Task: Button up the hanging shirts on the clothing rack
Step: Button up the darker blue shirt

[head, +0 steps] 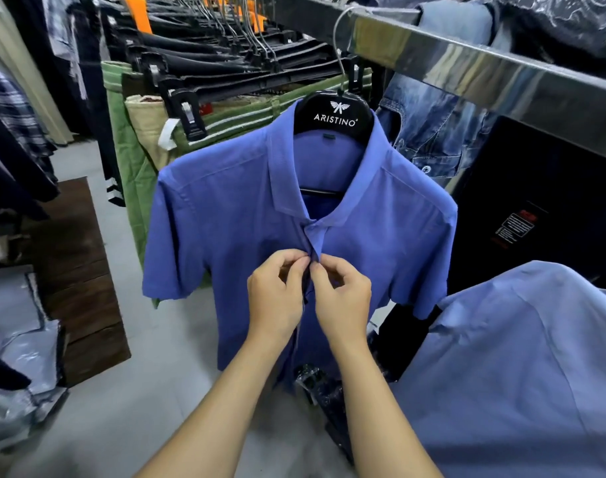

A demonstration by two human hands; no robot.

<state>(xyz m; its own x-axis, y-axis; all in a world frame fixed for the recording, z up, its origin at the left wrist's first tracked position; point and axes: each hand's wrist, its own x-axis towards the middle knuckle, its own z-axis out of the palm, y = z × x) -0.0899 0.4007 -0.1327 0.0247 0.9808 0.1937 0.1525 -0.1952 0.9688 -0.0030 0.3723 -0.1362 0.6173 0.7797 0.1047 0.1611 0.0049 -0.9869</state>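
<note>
The blue shirt (243, 215) I am working on hangs at the centre of my view on a black hanger (334, 113), hooked to the steel rail (467, 67) at one o'clock. My left hand (275, 298) and right hand (342, 300) both pinch the placket (313, 243) just below the collar, fingertips almost touching. I judge this an upper button; below my hands the front seems to gape, so most remain. Another blue shirt (522, 374) waits at four o'clock.
</note>
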